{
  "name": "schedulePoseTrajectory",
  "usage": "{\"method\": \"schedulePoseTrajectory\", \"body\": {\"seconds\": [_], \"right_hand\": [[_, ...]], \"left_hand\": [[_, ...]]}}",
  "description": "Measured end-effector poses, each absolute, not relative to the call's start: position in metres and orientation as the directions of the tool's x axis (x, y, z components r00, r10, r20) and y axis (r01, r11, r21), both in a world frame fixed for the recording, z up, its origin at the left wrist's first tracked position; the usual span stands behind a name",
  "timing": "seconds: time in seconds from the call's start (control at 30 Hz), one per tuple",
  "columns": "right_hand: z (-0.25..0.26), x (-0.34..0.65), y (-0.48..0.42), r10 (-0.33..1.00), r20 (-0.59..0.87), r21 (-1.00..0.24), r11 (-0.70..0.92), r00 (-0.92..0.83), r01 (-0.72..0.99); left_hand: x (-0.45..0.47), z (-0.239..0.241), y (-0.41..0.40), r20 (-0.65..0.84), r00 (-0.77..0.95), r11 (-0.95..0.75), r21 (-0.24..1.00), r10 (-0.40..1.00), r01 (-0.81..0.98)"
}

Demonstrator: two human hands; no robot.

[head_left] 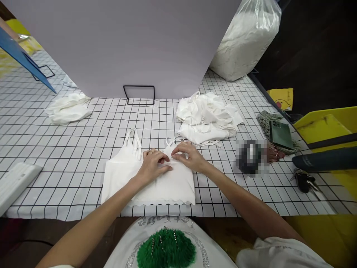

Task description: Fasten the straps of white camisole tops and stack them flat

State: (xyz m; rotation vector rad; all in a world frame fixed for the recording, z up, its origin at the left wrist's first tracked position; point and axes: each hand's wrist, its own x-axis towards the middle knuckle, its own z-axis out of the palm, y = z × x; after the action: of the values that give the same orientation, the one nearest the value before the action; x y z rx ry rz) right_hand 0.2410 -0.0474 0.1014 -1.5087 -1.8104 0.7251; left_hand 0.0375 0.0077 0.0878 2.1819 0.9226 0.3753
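Note:
A white camisole (122, 182) with thin straps and a scalloped hem lies flat on the table before me, straps pointing away. My left hand (153, 165) rests on its upper middle, fingers bent, with a gap between thumb and forefinger. Just to the right, my right hand (191, 158) pinches the top edge of the camisole near the right strap, thumb and forefinger close together. The fingertips of both hands nearly meet. Part of the right neckline is hidden beneath my fingers.
Behind my right hand sits a heap of white garments (209, 115); another white garment (68, 108) lies far left. A grey panel (134, 44) stands across the back. At right are a phone (281, 134), keys (305, 181) and a stuffed plastic bag (242, 41). A white box-like object (19, 184) lies left.

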Motion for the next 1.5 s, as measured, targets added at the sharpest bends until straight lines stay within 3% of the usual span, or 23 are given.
{"method": "schedulePoseTrajectory", "body": {"seconds": [0.13,0.5,0.83,1.03,1.27,1.5], "right_hand": [[0.097,0.238,-0.05,0.986,0.116,-0.777,0.167,-0.123,0.607],[0.091,0.228,-0.058,0.949,0.247,-0.725,0.316,-0.197,0.612],[0.087,0.225,-0.062,0.957,0.257,-0.725,0.281,-0.133,0.629],[0.101,0.242,-0.051,0.943,0.079,-0.67,0.289,-0.322,0.684],[0.125,0.25,-0.028,0.78,-0.139,-0.642,0.398,-0.61,0.656],[0.126,0.244,-0.019,0.78,-0.155,-0.701,0.346,-0.606,0.624]], "left_hand": [[0.04,0.085,0.007,0.0,0.723,-0.506,0.714,0.691,0.483],[0.04,0.081,0.005,0.06,0.728,-0.542,0.71,0.683,0.449],[0.04,0.079,0.004,0.08,0.717,-0.537,0.721,0.693,0.438],[0.038,0.077,0.005,0.094,0.734,-0.552,0.724,0.673,0.414],[0.038,0.078,0.007,0.08,0.765,-0.566,0.722,0.64,0.398],[0.037,0.075,0.008,0.09,0.778,-0.571,0.732,0.622,0.372]]}}
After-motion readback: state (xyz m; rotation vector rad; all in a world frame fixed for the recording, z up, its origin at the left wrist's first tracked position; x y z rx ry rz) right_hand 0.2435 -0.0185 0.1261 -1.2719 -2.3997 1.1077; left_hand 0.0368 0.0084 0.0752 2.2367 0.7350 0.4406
